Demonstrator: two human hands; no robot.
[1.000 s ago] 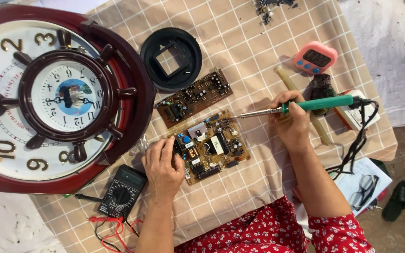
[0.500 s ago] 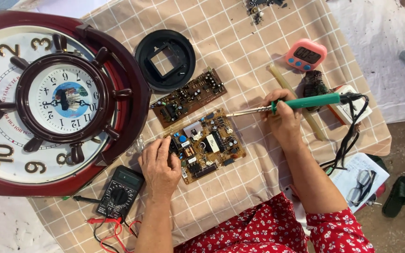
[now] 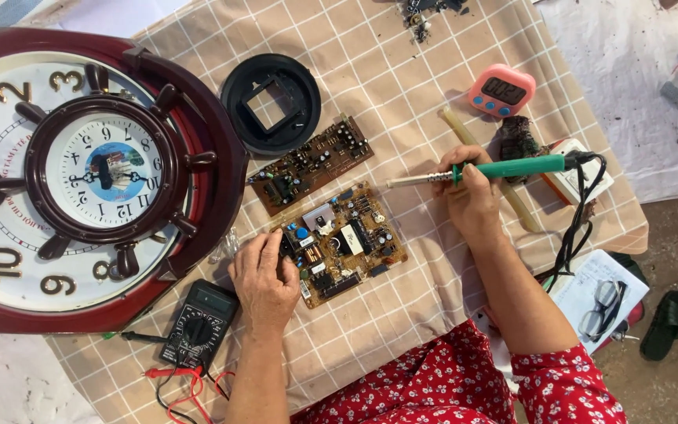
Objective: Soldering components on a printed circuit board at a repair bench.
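On the checked cloth [image 3: 449,71] spread over the table, a populated circuit board [image 3: 343,243] lies flat, component side up. Its left edge is pressed down by the left hand [image 3: 264,279], fingers curled over the corner, apparently so that the board cannot slide. A green-handled soldering iron [image 3: 484,170] is grasped in the right hand [image 3: 471,196] much as a pen is held, fingers closed round the handle near the metal shaft; the tip is kept clear above the cloth, just beyond the board's upper right corner (not touching it). The black cord [image 3: 578,220] is trailed off to the right, away from the work. A second, darker board [image 3: 311,163] is set just above the first, and a black round casing [image 3: 271,104] beyond that. A multimeter [image 3: 198,323] with red leads rests beside the left wrist, and a large ship's-wheel clock [image 3: 96,177] fills the left side.
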